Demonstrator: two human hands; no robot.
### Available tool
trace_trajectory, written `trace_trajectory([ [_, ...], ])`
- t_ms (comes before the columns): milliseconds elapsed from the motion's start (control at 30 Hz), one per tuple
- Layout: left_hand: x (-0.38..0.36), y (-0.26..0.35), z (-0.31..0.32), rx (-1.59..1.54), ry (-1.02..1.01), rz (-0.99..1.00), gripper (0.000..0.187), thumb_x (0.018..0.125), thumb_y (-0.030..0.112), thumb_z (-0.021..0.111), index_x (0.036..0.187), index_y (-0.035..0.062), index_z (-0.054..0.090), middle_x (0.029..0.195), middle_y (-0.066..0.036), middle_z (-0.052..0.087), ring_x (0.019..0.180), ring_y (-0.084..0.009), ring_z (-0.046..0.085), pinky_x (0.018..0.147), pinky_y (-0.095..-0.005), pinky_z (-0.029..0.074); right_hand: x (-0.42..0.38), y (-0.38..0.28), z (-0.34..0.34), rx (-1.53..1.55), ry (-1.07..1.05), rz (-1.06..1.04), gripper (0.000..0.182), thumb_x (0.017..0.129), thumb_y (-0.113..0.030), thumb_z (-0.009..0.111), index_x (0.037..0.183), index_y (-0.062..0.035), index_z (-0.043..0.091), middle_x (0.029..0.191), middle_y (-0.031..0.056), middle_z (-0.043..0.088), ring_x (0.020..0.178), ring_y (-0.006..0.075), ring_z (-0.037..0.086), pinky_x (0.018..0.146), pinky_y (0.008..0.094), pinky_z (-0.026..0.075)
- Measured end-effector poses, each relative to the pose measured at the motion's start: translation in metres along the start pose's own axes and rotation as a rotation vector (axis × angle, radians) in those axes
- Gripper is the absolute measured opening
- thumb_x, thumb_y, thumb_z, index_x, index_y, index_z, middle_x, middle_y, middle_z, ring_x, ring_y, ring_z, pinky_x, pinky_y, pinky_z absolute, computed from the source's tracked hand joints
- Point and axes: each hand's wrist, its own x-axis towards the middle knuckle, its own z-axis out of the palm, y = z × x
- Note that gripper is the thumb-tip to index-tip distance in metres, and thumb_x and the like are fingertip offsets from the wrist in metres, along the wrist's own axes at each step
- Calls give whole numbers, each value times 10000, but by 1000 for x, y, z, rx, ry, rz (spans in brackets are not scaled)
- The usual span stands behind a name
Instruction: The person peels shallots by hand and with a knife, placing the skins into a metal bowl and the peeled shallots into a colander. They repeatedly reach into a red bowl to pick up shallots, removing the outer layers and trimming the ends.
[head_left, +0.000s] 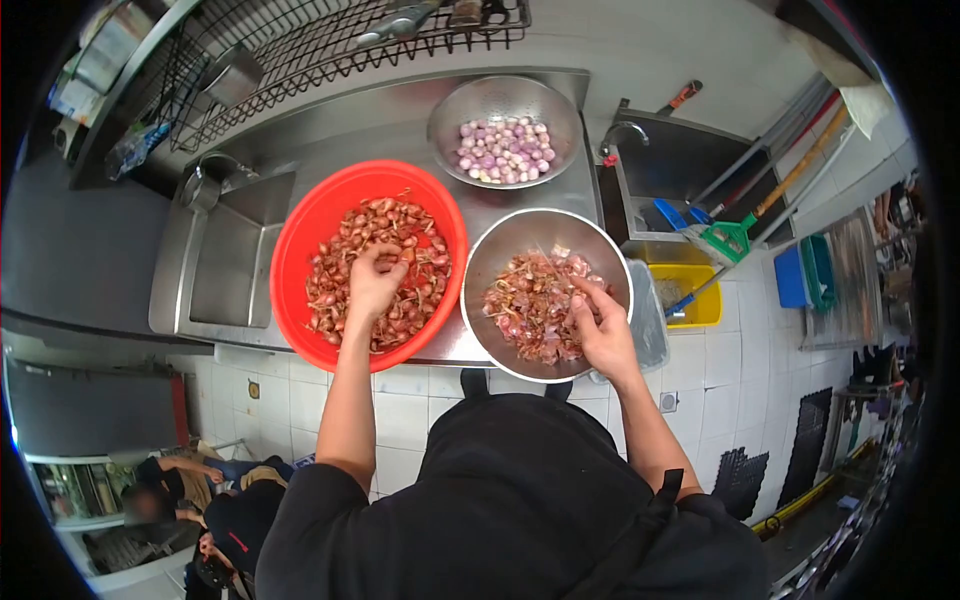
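Observation:
My left hand (375,280) reaches into a red basin (283,265) of unpeeled shallots (345,240). Its thumb and fingertips close on one shallot (407,256). Over the right side of a steel bowl (598,250), my right hand (603,328) is closed with thumb and fingers together. A thin blade seems to extend from its fingertips, likely a small knife (556,262); its handle is hidden in the hand. Loose skins and trimmings (535,320) fill the bottom of this bowl. Behind it, a perforated steel colander (445,125) contains peeled shallots (510,145).
The steel counter (345,140) has a sink (235,250) at the left. A wire rack (330,60) hangs above. To the right are another sink with a tap (630,130), long-handled brushes (730,238) and a yellow tub (705,300). Other people (240,520) are at lower left.

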Motion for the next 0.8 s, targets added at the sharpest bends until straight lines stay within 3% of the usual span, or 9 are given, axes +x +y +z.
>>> trace_trajectory([
  [67,-18,39,7,-600,-78,-68,274,868,-90,603,1130,-10,601,997,-151,689,849,-226,695,714,-309,595,-5,-9,4,72,-19,-5,365,995,-158,555,1324,-1,543,802,34,623,687,71,556,628,252,476],
  [133,-35,61,27,-911,-258,-41,249,885,-74,607,1125,-9,600,1042,-149,669,900,-236,692,789,-320,595,-11,-15,14,202,-65,32,385,1010,-140,526,1378,-32,503,799,-10,574,643,33,491,579,215,427],
  [167,-41,67,41,-1035,-328,-36,236,895,-61,609,1124,-5,601,1038,-141,667,915,-232,690,811,-318,589,-10,-5,20,76,-43,-146,397,1005,-132,534,1389,-39,499,785,-18,559,653,37,503,590,216,445],
  [233,-51,78,66,-1087,-394,-30,240,914,-11,622,1151,20,598,1045,-122,672,938,-223,673,848,-332,570,-15,-18,23,153,-108,-116,431,997,-156,546,1397,-10,479,1203,170,646,1098,208,620,924,331,483],
  [300,-61,87,86,-1040,-336,-8,254,901,-19,651,1146,18,595,1051,-121,672,945,-195,668,850,-311,565,-17,-40,21,82,-157,-145,458,986,-151,553,1406,10,460,1324,226,582,1216,275,583,992,358,452],
  [333,-65,95,92,-1007,-316,17,269,887,-42,658,1145,8,596,1054,-119,672,956,-189,666,856,-307,563,-17,-43,21,-13,-108,-247,475,980,-141,553,1413,21,446,1319,251,574,1231,334,575,1011,373,440],
  [433,-75,112,101,-943,-272,74,281,864,-77,675,1129,-22,600,1068,-122,674,989,-180,662,861,-303,565,-16,-48,18,-57,-106,-324,467,980,-134,548,1411,19,451,1331,249,567,1253,362,553,1027,383,429],
  [800,-82,128,111,-734,-213,257,272,820,-111,709,1070,-65,613,1086,-129,635,996,-166,642,856,-276,556,-10,-52,22,-34,19,-412,413,966,-81,544,1361,32,505,1282,235,603,1186,349,604,1001,375,454],
])
